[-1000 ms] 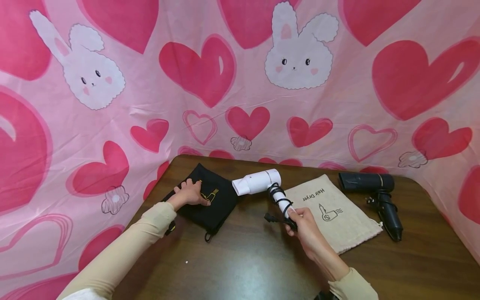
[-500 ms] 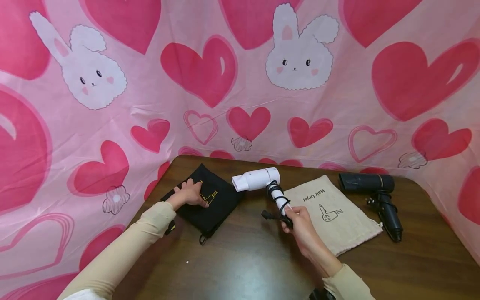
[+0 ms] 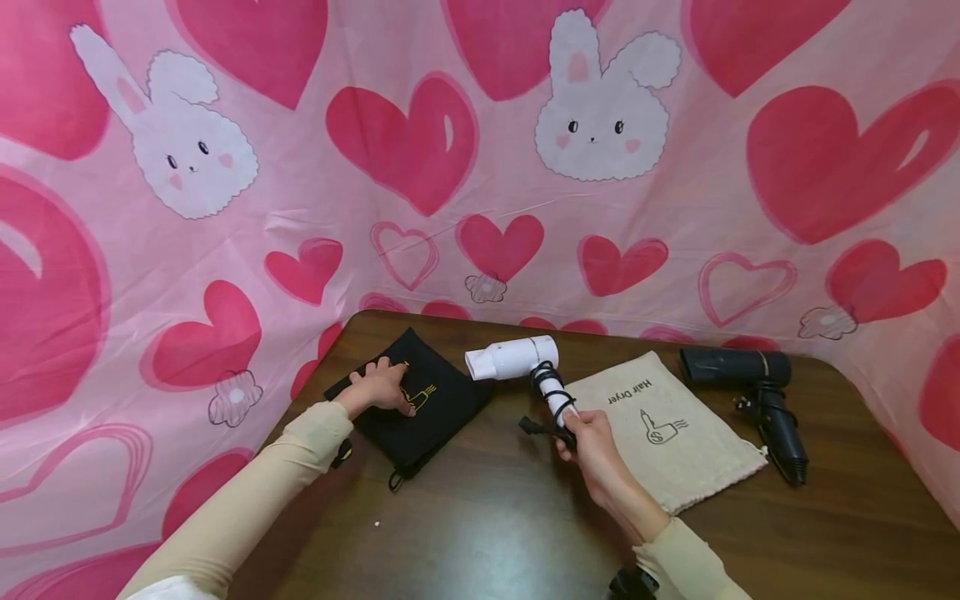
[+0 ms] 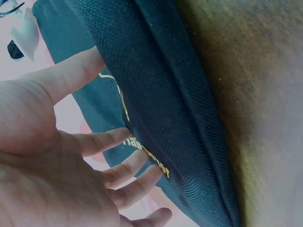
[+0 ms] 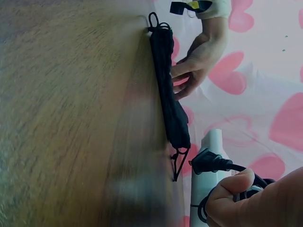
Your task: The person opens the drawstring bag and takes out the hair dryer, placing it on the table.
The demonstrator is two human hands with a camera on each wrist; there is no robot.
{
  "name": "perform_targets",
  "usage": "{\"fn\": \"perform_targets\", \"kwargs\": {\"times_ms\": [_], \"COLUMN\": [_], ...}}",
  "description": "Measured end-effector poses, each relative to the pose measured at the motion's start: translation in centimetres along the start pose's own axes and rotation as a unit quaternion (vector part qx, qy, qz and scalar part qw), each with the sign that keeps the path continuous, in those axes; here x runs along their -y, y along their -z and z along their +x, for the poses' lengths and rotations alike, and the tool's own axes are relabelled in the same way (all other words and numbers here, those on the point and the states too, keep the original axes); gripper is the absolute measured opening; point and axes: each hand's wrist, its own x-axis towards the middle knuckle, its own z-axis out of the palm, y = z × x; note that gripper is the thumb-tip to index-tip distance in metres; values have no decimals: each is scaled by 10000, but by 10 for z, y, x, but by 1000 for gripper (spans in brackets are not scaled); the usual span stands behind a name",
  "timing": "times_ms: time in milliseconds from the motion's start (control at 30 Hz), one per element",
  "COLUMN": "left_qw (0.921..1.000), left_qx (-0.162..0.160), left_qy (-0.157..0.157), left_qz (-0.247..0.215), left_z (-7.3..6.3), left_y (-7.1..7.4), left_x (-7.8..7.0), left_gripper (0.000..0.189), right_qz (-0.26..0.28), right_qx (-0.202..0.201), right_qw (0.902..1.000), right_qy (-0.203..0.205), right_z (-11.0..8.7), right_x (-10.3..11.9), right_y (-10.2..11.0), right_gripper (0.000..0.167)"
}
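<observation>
On the left of the table, my left hand point(image 3: 378, 387) rests on a black drawstring bag point(image 3: 446, 417) with a gold hair dryer print. In the left wrist view, its fingers point(image 4: 128, 168) are spread and touch the dark cloth. My right hand point(image 3: 596, 454) grips the handle of a white hair dryer point(image 3: 510, 358), whose black cord is wound round the handle. The dryer's nozzle points left, close to the bag's right corner. Beside the handle sticks out the black plug point(image 5: 206, 161), clearest in the right wrist view.
Right of the white dryer lies a beige cloth bag point(image 3: 693, 458) lettered "Hair Dryer". Further right is a black hair dryer point(image 3: 735, 367) with its cord wrapped. Pink heart-printed cloth point(image 3: 420, 242) hangs behind the brown table point(image 3: 450, 542).
My right hand has shifted slightly left with the white hair dryer, its nozzle a little higher in view. The black bag has turned slightly under my left hand, its cord loop moving left.
</observation>
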Motion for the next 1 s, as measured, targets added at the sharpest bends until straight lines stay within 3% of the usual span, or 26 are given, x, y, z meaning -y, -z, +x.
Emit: {"fn": "perform_targets", "kwargs": {"times_ms": [167, 467, 1000], "left_qw": [10000, 10000, 9998], "left_qx": [21, -41, -75], "left_qy": [34, -56, -164], "left_qz": [16, 63, 24], "left_z": [-1, -15, -18], "left_y": [1, 9, 11], "left_x": [-1, -5, -5], "left_gripper": [94, 92, 90], "right_qz": [12, -12, -23], "right_qx": [-21, -39, 37], "right_qw": [10000, 9998, 9999], "right_qy": [-5, 218, 110], "right_z": [3, 6, 7], "right_x": [-3, -5, -2], "right_y": [-3, -5, -10], "right_gripper": [21, 17, 21]}}
